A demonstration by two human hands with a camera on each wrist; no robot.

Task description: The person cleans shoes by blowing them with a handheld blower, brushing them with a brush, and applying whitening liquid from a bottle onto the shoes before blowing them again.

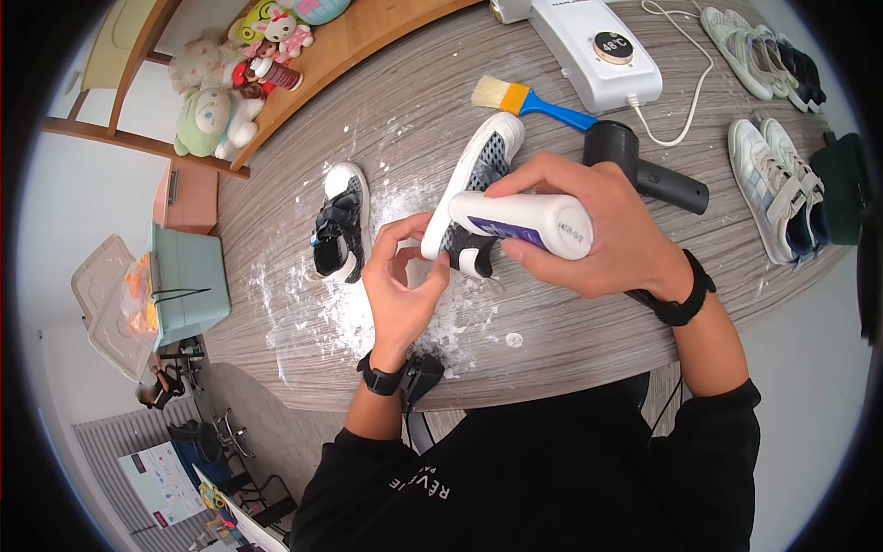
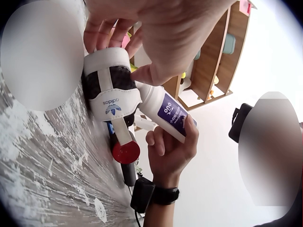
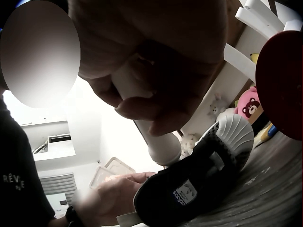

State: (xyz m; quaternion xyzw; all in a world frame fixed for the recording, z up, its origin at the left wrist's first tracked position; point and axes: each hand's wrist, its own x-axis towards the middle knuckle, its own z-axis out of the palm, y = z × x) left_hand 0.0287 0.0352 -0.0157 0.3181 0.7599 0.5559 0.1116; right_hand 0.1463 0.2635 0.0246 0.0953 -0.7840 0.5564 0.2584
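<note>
A white bottle with a purple label [image 1: 543, 221] lies tilted in my right hand [image 1: 607, 221], fingers and thumb curled round it, its top end against the side of a black and white shoe [image 1: 485, 166]. My left hand [image 1: 405, 276] holds that shoe at the heel end, between thumb and fingers. In the left wrist view the shoe's heel [image 2: 112, 101] faces the camera, with the bottle [image 2: 165, 111] beside it. The right wrist view shows the shoe's dark inside [image 3: 184, 189] and the bottle's white end [image 3: 164, 149]. The other shoe [image 1: 342, 221] stands to the left, its toe white.
White powder [image 1: 368, 317] is spread over the grey wooden table. Beyond the held shoe lie a brush [image 1: 515, 97], a black blower-like device [image 1: 644, 166] and a white machine [image 1: 598, 55]. More shoes [image 1: 773, 189] stand at the right, plush toys [image 1: 216, 120] on a shelf at the left.
</note>
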